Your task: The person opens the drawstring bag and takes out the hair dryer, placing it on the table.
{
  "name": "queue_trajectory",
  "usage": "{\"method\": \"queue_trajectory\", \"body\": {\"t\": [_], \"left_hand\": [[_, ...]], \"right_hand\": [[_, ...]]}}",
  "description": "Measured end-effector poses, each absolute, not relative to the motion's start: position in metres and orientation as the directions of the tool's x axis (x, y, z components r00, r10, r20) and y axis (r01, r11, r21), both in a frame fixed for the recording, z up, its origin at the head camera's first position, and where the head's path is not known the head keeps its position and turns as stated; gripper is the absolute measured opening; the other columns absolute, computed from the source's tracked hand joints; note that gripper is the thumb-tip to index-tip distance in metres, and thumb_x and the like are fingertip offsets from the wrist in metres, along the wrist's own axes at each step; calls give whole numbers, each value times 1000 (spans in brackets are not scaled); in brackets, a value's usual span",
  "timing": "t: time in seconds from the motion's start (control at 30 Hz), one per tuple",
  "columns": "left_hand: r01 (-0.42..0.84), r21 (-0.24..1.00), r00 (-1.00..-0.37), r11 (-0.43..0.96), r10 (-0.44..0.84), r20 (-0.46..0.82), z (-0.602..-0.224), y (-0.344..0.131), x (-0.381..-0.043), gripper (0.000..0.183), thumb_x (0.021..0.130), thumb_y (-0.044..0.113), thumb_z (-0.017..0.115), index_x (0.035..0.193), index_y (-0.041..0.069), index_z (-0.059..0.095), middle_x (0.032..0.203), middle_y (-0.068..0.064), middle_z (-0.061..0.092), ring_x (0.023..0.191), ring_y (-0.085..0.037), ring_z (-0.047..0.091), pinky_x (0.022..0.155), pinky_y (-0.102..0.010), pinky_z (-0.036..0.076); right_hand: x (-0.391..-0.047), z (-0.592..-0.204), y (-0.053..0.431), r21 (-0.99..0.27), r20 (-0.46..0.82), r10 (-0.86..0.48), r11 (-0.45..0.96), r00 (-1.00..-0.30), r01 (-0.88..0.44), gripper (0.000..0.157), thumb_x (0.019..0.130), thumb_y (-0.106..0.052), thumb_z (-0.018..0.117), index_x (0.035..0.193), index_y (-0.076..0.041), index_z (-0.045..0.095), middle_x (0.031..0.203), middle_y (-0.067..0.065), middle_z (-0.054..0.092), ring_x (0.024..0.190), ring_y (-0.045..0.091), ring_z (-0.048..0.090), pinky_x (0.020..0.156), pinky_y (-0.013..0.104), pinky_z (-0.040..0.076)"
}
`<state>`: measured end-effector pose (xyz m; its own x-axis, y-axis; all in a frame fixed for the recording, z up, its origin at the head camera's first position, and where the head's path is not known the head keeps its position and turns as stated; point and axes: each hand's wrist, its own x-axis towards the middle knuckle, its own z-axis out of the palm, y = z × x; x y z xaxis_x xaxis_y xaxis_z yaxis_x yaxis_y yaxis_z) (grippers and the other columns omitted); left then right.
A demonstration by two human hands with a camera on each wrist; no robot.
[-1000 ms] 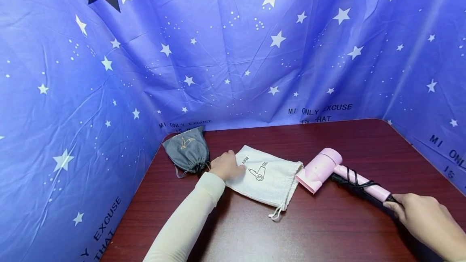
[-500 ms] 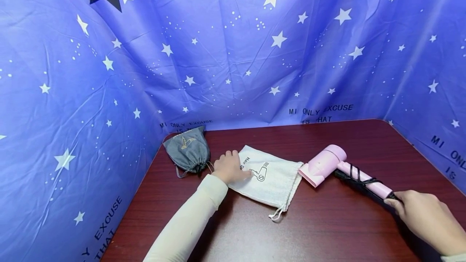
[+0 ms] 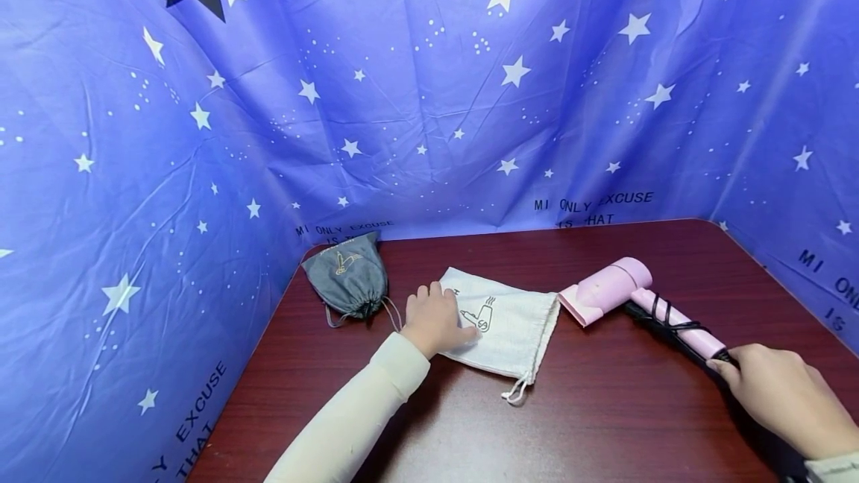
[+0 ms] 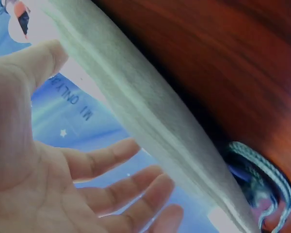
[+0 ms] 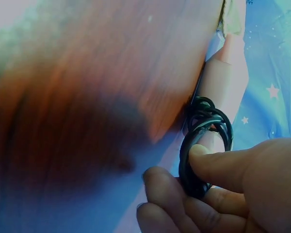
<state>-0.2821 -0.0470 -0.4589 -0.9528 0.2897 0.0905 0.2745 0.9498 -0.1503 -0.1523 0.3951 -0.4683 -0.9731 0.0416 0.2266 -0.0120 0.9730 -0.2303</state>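
Note:
A white drawstring bag (image 3: 517, 334) printed with a hair dryer lies flat mid-table, its mouth facing right. My left hand (image 3: 435, 319) rests over the bag's left end, fingers extended and thumb apart; the left wrist view shows its fingertips (image 4: 131, 145) against the bag's side. My right hand (image 3: 781, 386) grips the handle end of a pink hair dryer (image 3: 607, 293), whose black cord (image 3: 681, 325) is wrapped about the handle. In the right wrist view, thumb and fingers close around the looped cord (image 5: 203, 131) and handle. The dryer's nozzle is right at the bag's mouth.
A dark grey drawstring pouch (image 3: 349, 274) with a gold dryer print sits at the back left, its cord trailing toward my left hand. The dark red wooden table (image 3: 483, 438) is enclosed by blue star-printed cloth (image 3: 416, 95) at the back and sides.
My left hand has slid rightward over the white bag, its fingers spreading. The hair dryer's head has swung back and to the right, while my right hand keeps its grip.

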Motion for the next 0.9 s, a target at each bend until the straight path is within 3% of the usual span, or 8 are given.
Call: {"method": "queue_trajectory", "body": {"t": [0.23, 0.53, 0.9], "left_hand": [[289, -133, -953, 948, 298, 49, -460, -42, -271, 96, 64, 85, 52, 123, 9, 59, 107, -8, 58, 97, -29, 55, 73, -46, 45], [299, -159, -950, 941, 309, 41, -464, -40, -268, 91, 61, 87, 54, 110, 10, 61, 102, -7, 56, 92, -29, 54, 71, -45, 46], [304, -190, -948, 933, 316, 36, -465, -41, -268, 93, 62, 88, 51, 112, 10, 60, 103, -8, 57, 93, -30, 55, 73, -44, 47]], "right_hand": [[-158, -465, 395, -241, 162, 82, 970, -983, 41, 28, 86, -24, 63, 62, -11, 59, 61, 18, 58, 53, 40, 54, 44, 52, 32], [-163, -461, 396, -251, 152, 87, 967, -985, 46, 31, 87, -27, 62, 61, -11, 59, 60, 19, 57, 52, 39, 53, 44, 53, 32], [-173, -458, 402, -246, 112, 96, 967, -989, 66, 32, 88, -28, 61, 62, -10, 59, 63, 25, 57, 53, 42, 53, 44, 52, 33]]}}
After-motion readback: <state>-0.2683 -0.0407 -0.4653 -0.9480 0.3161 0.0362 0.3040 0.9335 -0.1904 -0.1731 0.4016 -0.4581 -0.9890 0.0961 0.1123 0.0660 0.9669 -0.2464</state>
